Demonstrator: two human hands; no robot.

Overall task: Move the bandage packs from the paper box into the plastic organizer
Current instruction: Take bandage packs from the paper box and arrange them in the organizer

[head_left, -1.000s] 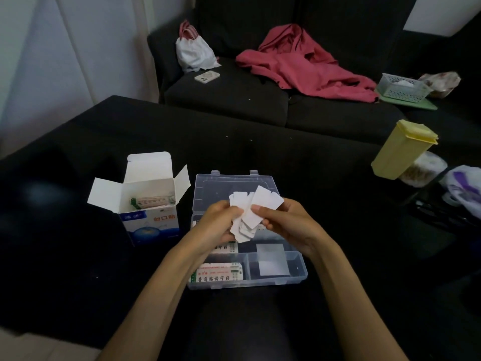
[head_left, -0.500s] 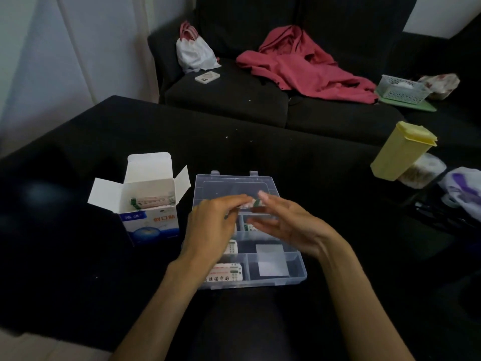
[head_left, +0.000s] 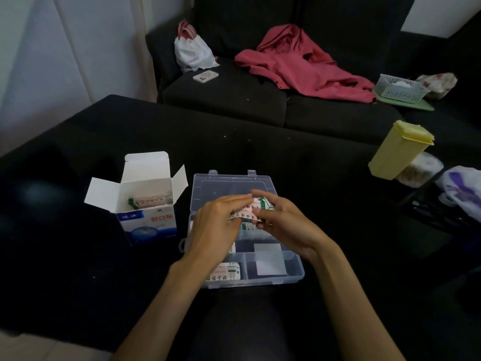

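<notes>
A black table [head_left: 260,152] carries an open paper box [head_left: 145,204] left of centre, with the plastic organizer [head_left: 291,272] beside it.

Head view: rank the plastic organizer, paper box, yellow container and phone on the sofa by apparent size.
1. plastic organizer
2. paper box
3. yellow container, close to the box and farther off, so unsure
4. phone, smallest, though farthest away

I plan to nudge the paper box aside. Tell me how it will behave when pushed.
The paper box probably slides easily: thin card, few bandage packs visible inside. Standing upright with flaps open, it may tip if pushed high. The flaps would likely bend.
</notes>
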